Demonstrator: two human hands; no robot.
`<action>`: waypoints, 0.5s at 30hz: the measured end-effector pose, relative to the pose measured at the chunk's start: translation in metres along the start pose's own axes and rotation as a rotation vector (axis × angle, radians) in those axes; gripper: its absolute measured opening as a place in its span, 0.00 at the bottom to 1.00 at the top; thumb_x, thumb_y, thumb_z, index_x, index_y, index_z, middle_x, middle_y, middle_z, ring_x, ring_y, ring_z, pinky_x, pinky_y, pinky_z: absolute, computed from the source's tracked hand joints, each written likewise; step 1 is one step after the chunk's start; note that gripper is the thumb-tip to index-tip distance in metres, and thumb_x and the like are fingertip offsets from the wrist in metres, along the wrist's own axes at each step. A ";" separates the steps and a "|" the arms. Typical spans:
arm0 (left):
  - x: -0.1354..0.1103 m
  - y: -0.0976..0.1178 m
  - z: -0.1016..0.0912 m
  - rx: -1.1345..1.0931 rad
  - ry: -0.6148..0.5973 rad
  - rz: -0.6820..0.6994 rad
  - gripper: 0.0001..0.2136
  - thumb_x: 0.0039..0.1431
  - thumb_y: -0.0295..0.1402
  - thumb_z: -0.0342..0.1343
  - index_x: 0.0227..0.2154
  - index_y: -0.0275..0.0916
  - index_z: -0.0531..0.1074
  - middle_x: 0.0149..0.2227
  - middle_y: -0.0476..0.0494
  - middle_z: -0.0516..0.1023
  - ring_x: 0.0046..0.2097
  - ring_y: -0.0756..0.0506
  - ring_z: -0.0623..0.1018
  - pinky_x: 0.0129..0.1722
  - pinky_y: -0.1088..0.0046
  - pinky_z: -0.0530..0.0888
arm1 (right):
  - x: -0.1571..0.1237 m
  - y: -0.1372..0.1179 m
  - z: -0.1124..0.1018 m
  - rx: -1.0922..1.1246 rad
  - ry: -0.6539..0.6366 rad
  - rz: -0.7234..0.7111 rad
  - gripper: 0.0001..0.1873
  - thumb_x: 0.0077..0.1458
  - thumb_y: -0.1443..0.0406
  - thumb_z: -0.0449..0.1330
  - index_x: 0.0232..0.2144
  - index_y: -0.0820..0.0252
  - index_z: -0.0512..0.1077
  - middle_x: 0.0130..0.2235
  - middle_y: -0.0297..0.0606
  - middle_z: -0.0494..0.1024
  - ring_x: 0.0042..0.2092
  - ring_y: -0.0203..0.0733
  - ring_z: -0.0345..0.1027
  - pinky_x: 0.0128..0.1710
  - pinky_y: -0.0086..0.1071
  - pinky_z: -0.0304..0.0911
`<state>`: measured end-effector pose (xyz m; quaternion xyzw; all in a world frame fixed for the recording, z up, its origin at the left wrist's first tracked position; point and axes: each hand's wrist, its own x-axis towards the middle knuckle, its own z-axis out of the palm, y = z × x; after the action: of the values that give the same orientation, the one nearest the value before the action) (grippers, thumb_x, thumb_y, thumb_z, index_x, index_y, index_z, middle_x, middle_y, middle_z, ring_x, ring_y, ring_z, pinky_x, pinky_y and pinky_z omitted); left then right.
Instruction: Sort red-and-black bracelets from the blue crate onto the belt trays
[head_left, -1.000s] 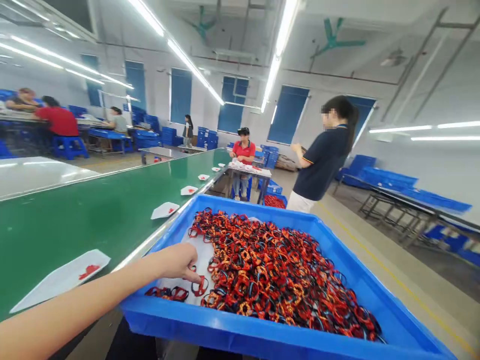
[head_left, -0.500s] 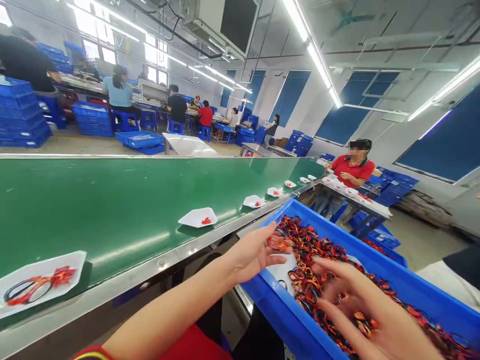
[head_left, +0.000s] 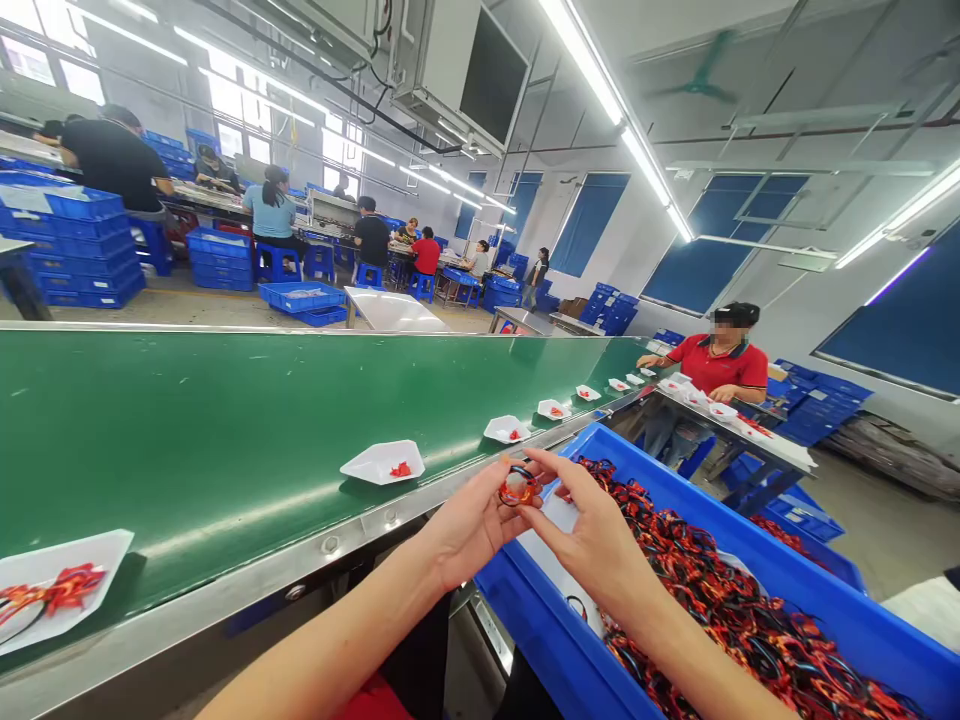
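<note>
Looking down from the head view, the left hand [head_left: 472,525] and the right hand [head_left: 592,530] meet above the near corner of a bright blue plastic crate [head_left: 525,640], both nearly closed. Their fingertips pinch a small loop of red-orange and black braided cord [head_left: 519,486] between them, and it touches nothing else. Both forearms slant up from below, converging, with the palms turned toward the camera. A fingertip pinch like this suits close inspection, leaving most of the loop in view and clear of the tangle. Beyond the right hand, a heap of red-and-black cords [head_left: 720,620] fills the crate. A green conveyor belt [head_left: 225,430] runs just beside it, carrying shallow white trays [head_left: 382,462] with red contents. Farther along, a person in a red polo shirt [head_left: 720,365] sits at a white-topped bench [head_left: 757,437].
</note>
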<state>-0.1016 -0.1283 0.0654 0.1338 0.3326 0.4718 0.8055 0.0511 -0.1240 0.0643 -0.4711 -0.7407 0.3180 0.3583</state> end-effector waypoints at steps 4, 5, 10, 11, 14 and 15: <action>-0.005 -0.001 -0.003 -0.037 -0.039 0.007 0.15 0.66 0.40 0.50 0.44 0.33 0.71 0.33 0.44 0.73 0.34 0.51 0.76 0.36 0.77 0.75 | -0.004 0.004 0.002 0.028 0.023 0.010 0.28 0.55 0.63 0.58 0.58 0.50 0.59 0.50 0.37 0.72 0.51 0.42 0.65 0.53 0.41 0.62; -0.006 -0.001 -0.004 -0.044 -0.052 0.008 0.14 0.66 0.39 0.49 0.45 0.33 0.71 0.34 0.44 0.73 0.35 0.50 0.76 0.38 0.76 0.75 | -0.005 0.005 0.004 0.032 0.026 0.006 0.28 0.56 0.63 0.58 0.58 0.50 0.59 0.50 0.37 0.72 0.52 0.41 0.65 0.53 0.41 0.61; -0.012 -0.001 -0.013 -0.029 -0.145 0.059 0.14 0.62 0.28 0.53 0.50 0.33 0.69 0.43 0.39 0.75 0.42 0.48 0.76 0.44 0.73 0.74 | -0.007 0.002 0.010 0.016 0.028 -0.039 0.27 0.57 0.63 0.57 0.58 0.48 0.58 0.53 0.35 0.70 0.54 0.40 0.64 0.55 0.39 0.60; -0.013 -0.001 -0.014 -0.024 -0.144 0.074 0.15 0.61 0.27 0.54 0.51 0.33 0.68 0.45 0.38 0.74 0.42 0.49 0.76 0.45 0.73 0.74 | -0.007 0.001 0.009 0.020 0.031 -0.063 0.27 0.57 0.64 0.57 0.57 0.47 0.57 0.54 0.35 0.70 0.53 0.39 0.64 0.54 0.38 0.61; -0.016 0.000 -0.017 0.045 -0.074 0.113 0.21 0.58 0.28 0.59 0.53 0.34 0.64 0.48 0.37 0.74 0.43 0.50 0.76 0.45 0.75 0.73 | -0.005 0.002 0.000 0.067 0.054 -0.115 0.29 0.56 0.63 0.58 0.58 0.47 0.55 0.56 0.35 0.67 0.51 0.38 0.65 0.51 0.36 0.63; -0.017 0.001 -0.019 0.111 -0.048 0.147 0.23 0.56 0.29 0.60 0.54 0.35 0.63 0.48 0.37 0.73 0.44 0.50 0.76 0.45 0.75 0.73 | -0.005 0.007 -0.006 0.075 0.046 -0.098 0.29 0.55 0.61 0.59 0.58 0.47 0.56 0.56 0.36 0.67 0.51 0.38 0.65 0.50 0.36 0.64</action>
<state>-0.1210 -0.1439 0.0588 0.2136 0.3282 0.5072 0.7677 0.0609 -0.1255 0.0612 -0.4278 -0.7419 0.3167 0.4078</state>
